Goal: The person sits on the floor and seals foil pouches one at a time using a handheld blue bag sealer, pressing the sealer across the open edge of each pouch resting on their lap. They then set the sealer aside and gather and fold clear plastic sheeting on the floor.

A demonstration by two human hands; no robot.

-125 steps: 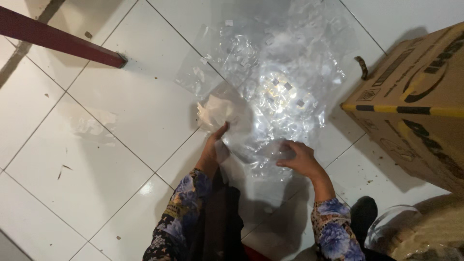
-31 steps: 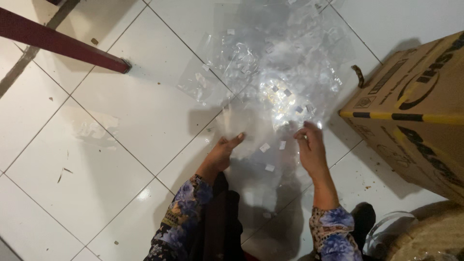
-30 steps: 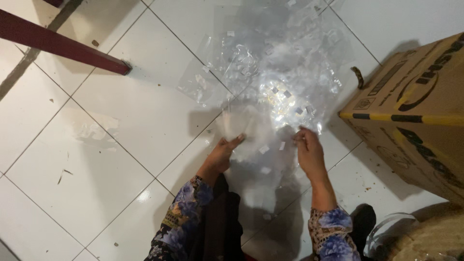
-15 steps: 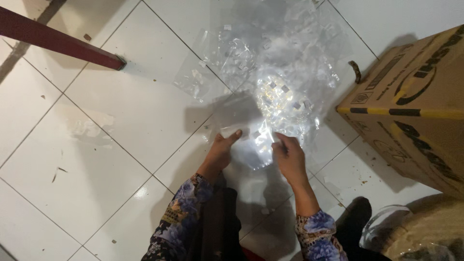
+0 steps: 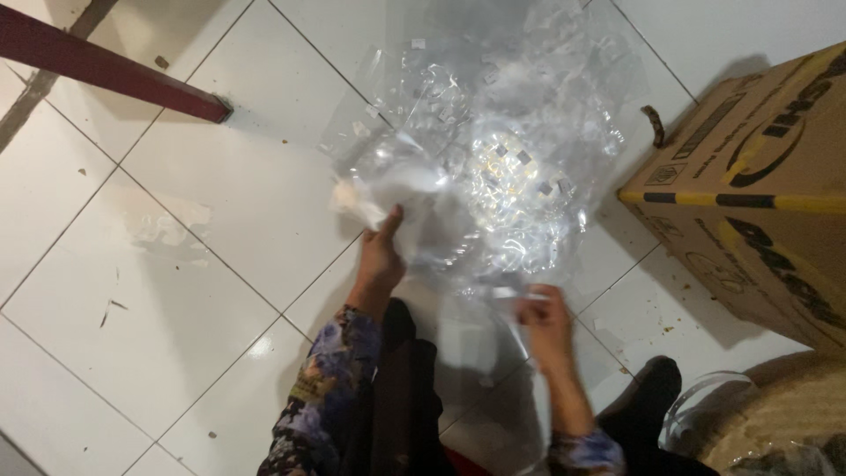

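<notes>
A heap of clear plastic sheets (image 5: 493,167) lies on the white tiled floor (image 5: 203,291) in the upper centre of the frame, directly above both hands. The left hand (image 5: 381,256), at centre left, grips the lower-left edge of the plastic with fingers closed on it; the right hand (image 5: 545,319), lower centre and blurred, pinches a loose sheet edge at the heap's lower margin. A cardboard box (image 5: 758,185) stands at the right, a dark red bar (image 5: 106,75) at upper left.
</notes>
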